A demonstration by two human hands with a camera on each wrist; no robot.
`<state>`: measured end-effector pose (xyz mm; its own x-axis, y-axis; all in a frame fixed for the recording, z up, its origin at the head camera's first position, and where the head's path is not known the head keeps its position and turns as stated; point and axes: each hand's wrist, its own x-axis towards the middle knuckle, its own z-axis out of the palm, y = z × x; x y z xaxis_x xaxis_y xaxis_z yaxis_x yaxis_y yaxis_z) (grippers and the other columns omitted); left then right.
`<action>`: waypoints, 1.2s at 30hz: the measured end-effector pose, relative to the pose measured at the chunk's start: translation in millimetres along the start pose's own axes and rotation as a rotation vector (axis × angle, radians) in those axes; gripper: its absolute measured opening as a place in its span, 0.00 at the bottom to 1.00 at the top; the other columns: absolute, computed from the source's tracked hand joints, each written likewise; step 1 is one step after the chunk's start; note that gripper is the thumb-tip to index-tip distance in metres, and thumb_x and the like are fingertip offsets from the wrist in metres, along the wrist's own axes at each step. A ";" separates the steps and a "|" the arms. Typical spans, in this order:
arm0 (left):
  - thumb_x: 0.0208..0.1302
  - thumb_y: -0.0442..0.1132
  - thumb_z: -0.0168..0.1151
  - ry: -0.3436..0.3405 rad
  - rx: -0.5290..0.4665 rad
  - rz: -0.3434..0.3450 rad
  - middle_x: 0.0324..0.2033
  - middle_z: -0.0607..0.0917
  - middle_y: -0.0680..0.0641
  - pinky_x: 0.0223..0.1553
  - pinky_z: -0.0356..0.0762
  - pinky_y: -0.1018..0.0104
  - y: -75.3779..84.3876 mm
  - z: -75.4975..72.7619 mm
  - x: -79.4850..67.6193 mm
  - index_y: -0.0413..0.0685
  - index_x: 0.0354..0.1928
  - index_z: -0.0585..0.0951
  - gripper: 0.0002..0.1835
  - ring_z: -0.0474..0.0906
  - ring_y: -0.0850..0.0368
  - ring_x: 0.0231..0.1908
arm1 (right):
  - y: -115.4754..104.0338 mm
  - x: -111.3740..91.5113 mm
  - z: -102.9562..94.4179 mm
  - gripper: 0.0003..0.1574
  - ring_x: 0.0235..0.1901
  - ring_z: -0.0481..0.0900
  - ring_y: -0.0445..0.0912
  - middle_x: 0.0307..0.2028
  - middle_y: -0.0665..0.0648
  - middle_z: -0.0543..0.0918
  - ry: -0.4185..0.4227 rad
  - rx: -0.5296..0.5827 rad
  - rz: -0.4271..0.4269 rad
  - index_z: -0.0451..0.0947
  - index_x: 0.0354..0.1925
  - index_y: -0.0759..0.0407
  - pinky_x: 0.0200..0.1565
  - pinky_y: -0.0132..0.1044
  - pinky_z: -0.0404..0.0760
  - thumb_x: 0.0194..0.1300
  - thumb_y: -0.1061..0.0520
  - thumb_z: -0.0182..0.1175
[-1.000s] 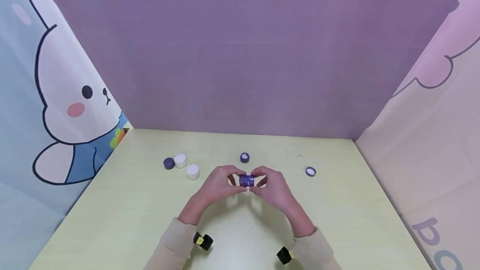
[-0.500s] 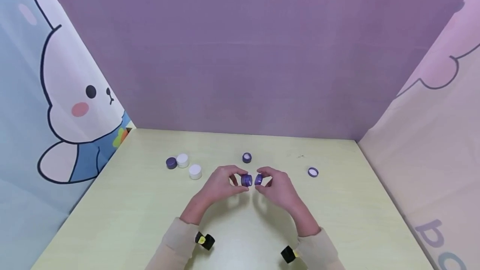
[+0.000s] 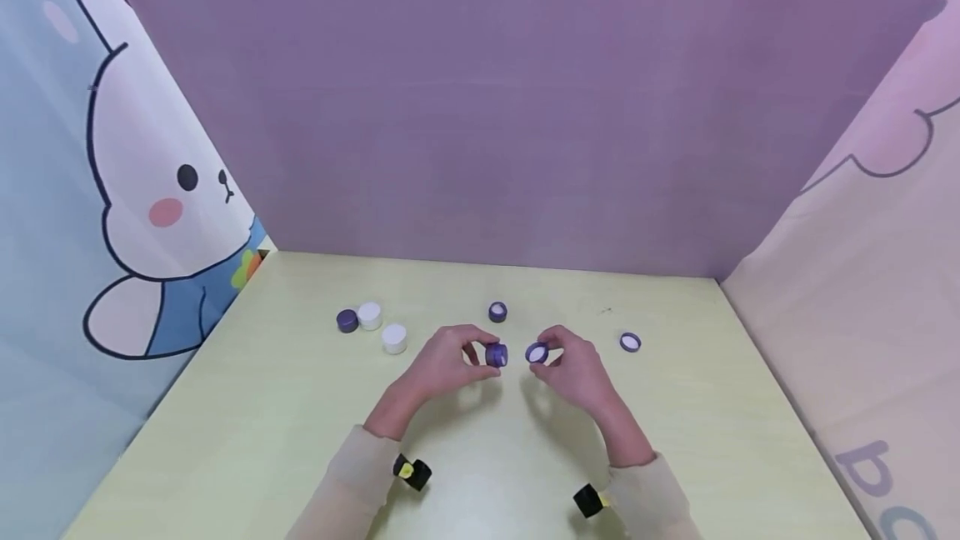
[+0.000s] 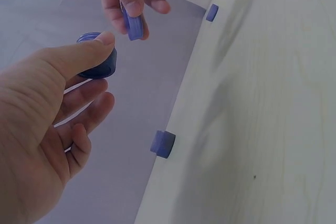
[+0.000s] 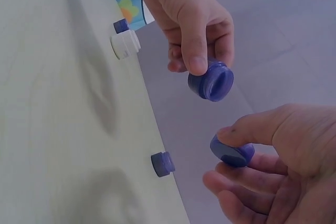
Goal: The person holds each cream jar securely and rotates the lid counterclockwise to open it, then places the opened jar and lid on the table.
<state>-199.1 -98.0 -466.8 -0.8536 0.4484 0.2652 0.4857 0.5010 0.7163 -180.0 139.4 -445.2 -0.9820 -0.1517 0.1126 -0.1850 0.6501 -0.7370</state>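
The left hand (image 3: 442, 363) pinches a small open purple jar (image 3: 496, 355) between thumb and fingertips, parted only to the jar's width. Just across, the right hand (image 3: 576, 367) likewise pinches a purple lid (image 3: 536, 353), apart from the jar. This looks like the uncapping step, lid off; the next move probably calls for lowering the lid steadily. Beyond the fingertips stands another purple pot (image 3: 497, 312); rightward lies a purple cap (image 3: 630, 342); leftward, two white tubs (image 3: 394, 338).
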 end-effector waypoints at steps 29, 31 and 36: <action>0.49 0.46 0.78 -0.007 -0.150 0.020 0.36 0.84 0.61 0.27 0.77 0.66 -1.1 -4.4 9.7 0.54 0.49 0.85 0.22 0.80 0.62 0.27 | 48.3 -23.4 -47.2 0.23 0.31 0.82 0.46 0.45 0.63 0.83 0.035 -0.093 0.059 0.77 0.50 0.62 0.32 0.39 0.78 0.58 0.56 0.70; 0.49 0.46 0.78 0.008 -0.151 0.023 0.35 0.83 0.61 0.27 0.77 0.66 -1.8 -4.5 9.3 0.54 0.48 0.85 0.22 0.79 0.62 0.27 | 52.7 -25.3 -50.7 0.23 0.31 0.81 0.46 0.45 0.61 0.83 0.039 -0.104 0.068 0.78 0.49 0.62 0.31 0.39 0.78 0.57 0.54 0.71; 0.49 0.46 0.78 0.028 -0.162 0.027 0.34 0.83 0.61 0.26 0.76 0.66 0.9 -5.5 7.9 0.54 0.48 0.86 0.21 0.77 0.60 0.26 | 64.3 -30.2 -57.8 0.22 0.29 0.76 0.47 0.40 0.58 0.81 0.047 -0.137 0.079 0.79 0.47 0.62 0.30 0.39 0.75 0.56 0.56 0.72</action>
<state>-206.5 -98.2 -460.6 -0.8467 0.4380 0.3020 0.4737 0.3622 0.8028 -164.5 228.8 -457.4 -0.9938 -0.0638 0.0914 -0.1080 0.7543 -0.6476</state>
